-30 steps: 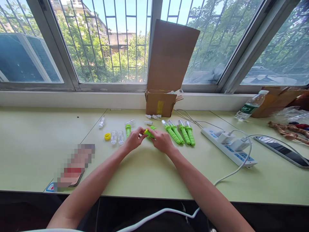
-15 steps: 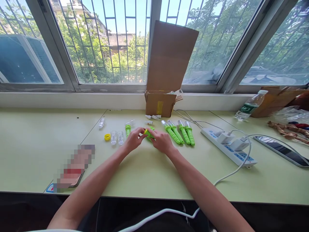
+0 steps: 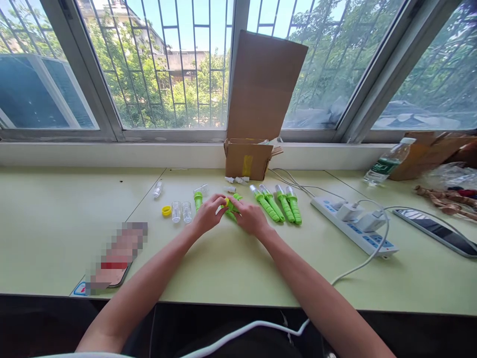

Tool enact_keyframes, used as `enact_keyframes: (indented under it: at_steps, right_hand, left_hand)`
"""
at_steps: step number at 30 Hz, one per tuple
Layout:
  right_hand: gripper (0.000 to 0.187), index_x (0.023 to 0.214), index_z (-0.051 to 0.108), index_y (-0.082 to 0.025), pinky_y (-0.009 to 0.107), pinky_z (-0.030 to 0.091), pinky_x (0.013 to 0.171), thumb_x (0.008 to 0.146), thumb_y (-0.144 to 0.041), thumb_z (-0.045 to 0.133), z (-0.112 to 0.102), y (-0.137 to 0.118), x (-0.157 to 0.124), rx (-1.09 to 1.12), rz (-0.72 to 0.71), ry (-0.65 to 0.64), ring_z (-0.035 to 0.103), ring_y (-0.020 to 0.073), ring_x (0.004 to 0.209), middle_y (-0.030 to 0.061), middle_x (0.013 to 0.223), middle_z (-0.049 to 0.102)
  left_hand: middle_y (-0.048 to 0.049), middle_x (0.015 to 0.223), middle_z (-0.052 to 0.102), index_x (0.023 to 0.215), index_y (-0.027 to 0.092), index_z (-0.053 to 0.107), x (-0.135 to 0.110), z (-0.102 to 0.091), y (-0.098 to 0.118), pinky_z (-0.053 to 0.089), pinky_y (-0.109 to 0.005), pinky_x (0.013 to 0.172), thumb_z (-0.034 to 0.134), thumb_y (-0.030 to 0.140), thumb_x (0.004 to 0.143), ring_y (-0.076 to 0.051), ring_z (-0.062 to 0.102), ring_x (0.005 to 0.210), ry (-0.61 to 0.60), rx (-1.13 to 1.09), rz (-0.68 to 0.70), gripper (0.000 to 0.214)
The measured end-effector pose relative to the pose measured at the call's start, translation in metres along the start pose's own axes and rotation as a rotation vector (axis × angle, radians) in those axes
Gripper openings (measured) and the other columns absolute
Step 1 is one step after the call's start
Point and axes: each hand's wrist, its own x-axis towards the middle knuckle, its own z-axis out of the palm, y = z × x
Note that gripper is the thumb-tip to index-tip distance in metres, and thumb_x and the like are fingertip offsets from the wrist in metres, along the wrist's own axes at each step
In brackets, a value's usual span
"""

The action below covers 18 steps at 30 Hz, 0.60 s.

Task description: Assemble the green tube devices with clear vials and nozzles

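The left hand [image 3: 206, 214] and right hand [image 3: 251, 217] hide much of the green handle [image 3: 237, 197] and part of the yellow ring [image 3: 227, 202]. Near the table's [image 3: 223, 268] front edge, at left, a flat object [image 3: 118, 256] is blurred into squares. The picture's right edge clips the phone [image 3: 434, 229]. The box [image 3: 236, 160] conceals its lower contents; the bottle's [image 3: 387, 164] small print is unreadable.

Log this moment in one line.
left hand: pinching yellow piece | right hand: holding green piece | table: clear cups, green sticks
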Motion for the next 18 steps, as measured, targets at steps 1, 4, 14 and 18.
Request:
enact_keyframes:
  at_steps: [1,4,14,18]
  right_hand:
    - [0.057,0.145,0.031,-0.026,0.027,0.043,0.066,0.089,-0.028,0.041,0.0000,0.0010,0.0001,0.001,0.006,0.002,0.064,0.0216,0.083,0.0083,0.108,0.066]
    - [0.056,0.145,0.032,-0.025,0.028,0.043,0.067,0.090,-0.030,0.041,0.0002,0.0039,0.0003,0.014,0.032,0.011,0.064,0.0223,0.084,0.0091,0.110,0.066]
    - [0.054,0.144,0.033,-0.024,0.029,0.045,0.075,0.091,-0.032,0.042,0.0028,0.0083,0.0012,0.109,0.070,0.092,0.064,0.0224,0.091,0.0086,0.113,0.066]
    - [0.054,0.144,0.034,-0.024,0.028,0.045,0.077,0.091,-0.031,0.043,0.0028,0.0099,0.0009,0.148,0.073,0.118,0.063,0.0215,0.094,0.0077,0.116,0.065]
  left_hand:
    - [-0.0058,0.113,0.058,0.092,0.021,0.054,0.0003,0.0003,0.0006,0.055,-0.030,0.073,0.050,0.026,0.088,-0.015,0.061,0.090,0.000,0.007,-0.010,0.007]
    - [-0.0055,0.109,0.059,0.094,0.021,0.054,0.0012,0.0018,0.0019,0.055,-0.030,0.072,0.052,0.029,0.087,-0.015,0.061,0.088,0.005,0.023,-0.033,0.011]
    - [-0.0044,0.103,0.061,0.098,0.022,0.055,0.0047,0.0000,0.0054,0.053,-0.030,0.071,0.054,0.032,0.086,-0.016,0.063,0.087,0.013,0.039,-0.030,0.015]
    - [-0.0038,0.103,0.062,0.100,0.022,0.055,0.0053,0.0000,0.0049,0.052,-0.027,0.067,0.053,0.033,0.087,-0.015,0.063,0.086,-0.004,0.044,-0.045,0.018]
